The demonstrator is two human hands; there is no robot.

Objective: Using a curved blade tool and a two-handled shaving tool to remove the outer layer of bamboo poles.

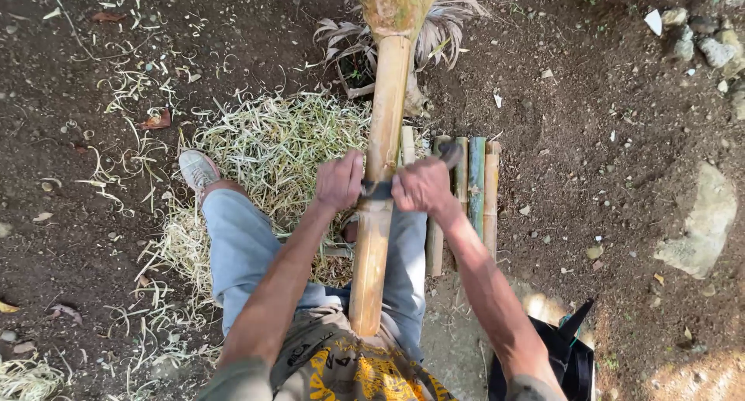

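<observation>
Bamboo-scraping goes best, I judge, with fingers curled tight on both ends of the blade [378,189], left hand [338,181] and right hand [424,186] level across the pole [379,199] braced against the lap, above the shavings [272,149].

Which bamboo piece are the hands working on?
The long yellow bamboo pole, slanting up from the lap, both hands pulling a blade across it. The shorter bamboo pieces lie untouched on the ground beside it.

Your hands hide both ends of the blade [377,189]. The bamboo pole [380,191] runs past the top edge; the black bag [559,354] is cut off below.
</observation>
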